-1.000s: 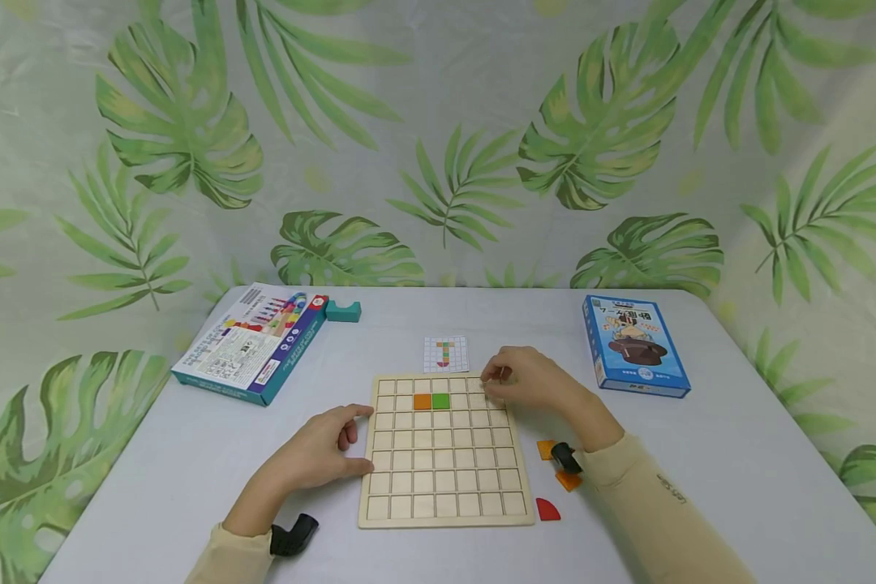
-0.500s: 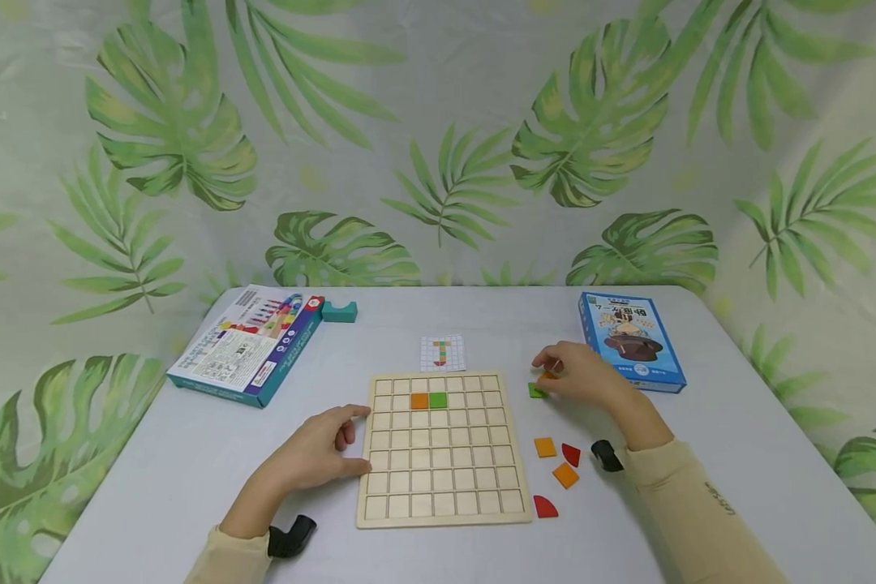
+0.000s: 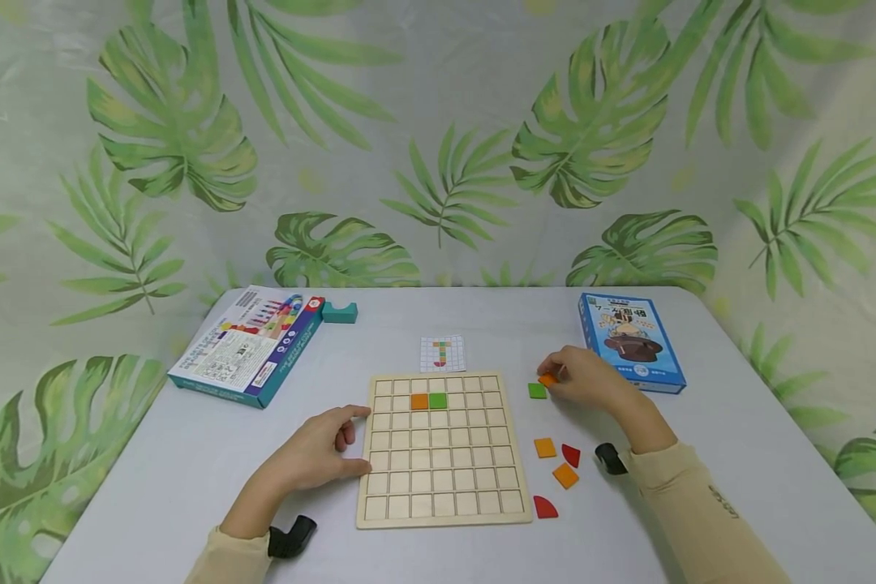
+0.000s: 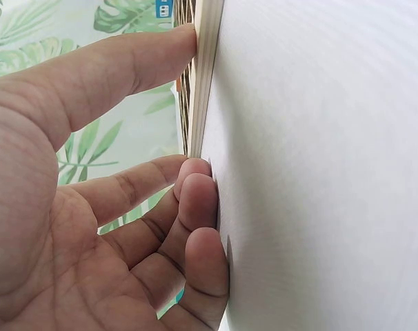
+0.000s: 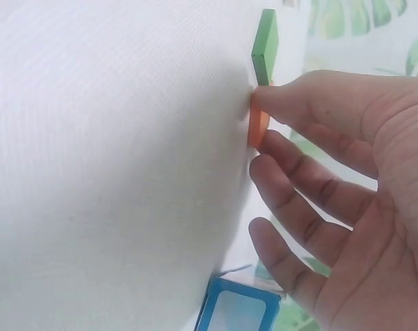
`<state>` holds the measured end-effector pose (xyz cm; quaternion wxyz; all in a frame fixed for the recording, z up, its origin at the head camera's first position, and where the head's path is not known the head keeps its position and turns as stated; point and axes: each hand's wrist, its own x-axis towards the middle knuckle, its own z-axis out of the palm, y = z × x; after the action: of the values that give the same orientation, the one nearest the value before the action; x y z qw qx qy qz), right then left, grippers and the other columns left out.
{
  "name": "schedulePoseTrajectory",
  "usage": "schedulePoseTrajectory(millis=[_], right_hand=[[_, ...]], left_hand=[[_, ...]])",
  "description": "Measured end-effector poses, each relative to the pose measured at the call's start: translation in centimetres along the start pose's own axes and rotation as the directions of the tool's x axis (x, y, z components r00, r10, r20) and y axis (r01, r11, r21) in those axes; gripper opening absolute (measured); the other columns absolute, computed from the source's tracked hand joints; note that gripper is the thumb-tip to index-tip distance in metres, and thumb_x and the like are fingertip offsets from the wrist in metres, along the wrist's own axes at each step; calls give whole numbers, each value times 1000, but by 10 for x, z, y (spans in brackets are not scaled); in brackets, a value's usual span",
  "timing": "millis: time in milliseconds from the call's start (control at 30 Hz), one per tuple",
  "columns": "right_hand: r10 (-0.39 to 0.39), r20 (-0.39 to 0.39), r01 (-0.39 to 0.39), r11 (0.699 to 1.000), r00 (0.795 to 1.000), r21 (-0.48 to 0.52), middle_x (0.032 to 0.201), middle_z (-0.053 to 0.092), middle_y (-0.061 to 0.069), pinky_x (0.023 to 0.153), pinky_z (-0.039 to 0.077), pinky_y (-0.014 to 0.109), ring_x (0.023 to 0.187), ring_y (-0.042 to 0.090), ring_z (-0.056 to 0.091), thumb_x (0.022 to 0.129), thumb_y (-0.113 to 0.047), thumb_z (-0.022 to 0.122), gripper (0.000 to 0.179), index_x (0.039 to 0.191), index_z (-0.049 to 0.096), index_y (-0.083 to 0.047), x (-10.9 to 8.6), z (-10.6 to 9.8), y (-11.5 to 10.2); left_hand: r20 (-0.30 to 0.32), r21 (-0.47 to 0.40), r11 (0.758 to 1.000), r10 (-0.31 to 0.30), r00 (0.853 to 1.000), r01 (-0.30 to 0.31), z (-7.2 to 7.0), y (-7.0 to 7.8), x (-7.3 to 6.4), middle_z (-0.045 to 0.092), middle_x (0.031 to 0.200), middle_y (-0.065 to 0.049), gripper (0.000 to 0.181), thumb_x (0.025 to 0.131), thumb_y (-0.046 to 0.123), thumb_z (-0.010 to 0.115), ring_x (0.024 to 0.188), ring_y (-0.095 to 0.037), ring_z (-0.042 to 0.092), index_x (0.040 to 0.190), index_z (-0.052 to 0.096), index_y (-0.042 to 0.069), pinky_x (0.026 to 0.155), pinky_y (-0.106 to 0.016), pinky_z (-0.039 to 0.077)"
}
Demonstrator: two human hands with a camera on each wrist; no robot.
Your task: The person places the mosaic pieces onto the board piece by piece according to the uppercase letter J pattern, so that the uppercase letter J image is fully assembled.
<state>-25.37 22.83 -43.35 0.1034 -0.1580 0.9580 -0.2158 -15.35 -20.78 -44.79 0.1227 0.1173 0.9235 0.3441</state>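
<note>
My right hand [image 3: 580, 377] pinches an orange square tile [image 5: 258, 121] between thumb and forefinger, low at the tabletop, with the other fingers spread. Just to its left lies a green square tile [image 3: 537, 391]. A wooden grid board [image 3: 441, 458] lies in the middle of the table. In its upper rows an orange tile [image 3: 419, 401] and a green tile [image 3: 438, 401] sit side by side. My left hand [image 3: 328, 450] rests at the board's left edge, thumb and forefinger apart and touching it. In the left wrist view the remaining fingers [image 4: 198, 200] bend loosely at the tabletop.
Right of the board lie orange squares [image 3: 545, 448] and red quarter-circles [image 3: 546, 507]. A pattern card [image 3: 442, 354] lies beyond the board. A blue box [image 3: 632, 342] stands behind my right hand. At back left are another box [image 3: 251, 345] and a teal block [image 3: 340, 312].
My right hand has moved right from the board's upper right corner to the loose tiles, and now pinches an orange one. The left hand stays at the board's edge.
</note>
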Motion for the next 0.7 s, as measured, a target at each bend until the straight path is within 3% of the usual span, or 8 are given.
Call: schedulePoseTrajectory(millis=[300,700], right_hand=[[-23,-8,22,1000,1000,-9,110,74,11,95,58,49,97,25,64,91,-5,80,24,115,77,-4,0,-1,-1],[87,6,-87,996,996,7,102,72,13,87,59,43,89,23,62,92,-13,81,31,118,71,1,0,0,-4]], left_hand=[[0,5,1000,-2,1000,2,-1,3,0,56,93,-1,78,77,18,96,83,-16,50,146,61,7,71,-29,38],[-2,11,1000,-2,1000,2,-1,3,-1,56,92,-1,78,77,18,96,83,-16,50,146,61,7,71,-29,39]])
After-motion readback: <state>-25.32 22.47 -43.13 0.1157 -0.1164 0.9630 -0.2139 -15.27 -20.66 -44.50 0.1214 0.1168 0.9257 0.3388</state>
